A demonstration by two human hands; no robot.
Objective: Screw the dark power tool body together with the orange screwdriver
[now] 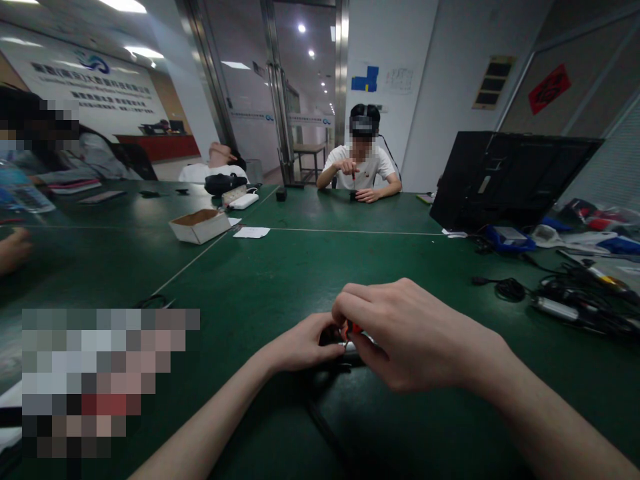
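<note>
My left hand (305, 343) and my right hand (410, 333) meet over the green table (280, 280) near its front edge. Between the fingers sits a small object (350, 337) with an orange-red part, a silvery part and a dark body; both hands grip it. Most of it is hidden by my fingers. A dark cable (325, 427) runs from under my hands toward me.
An open cardboard box (200, 225) and a white paper (251, 232) lie at mid-left. A black monitor back (505, 177) and tangled cables (565, 297) crowd the right. A person (361, 167) sits across; another hand (13, 248) shows at the left edge.
</note>
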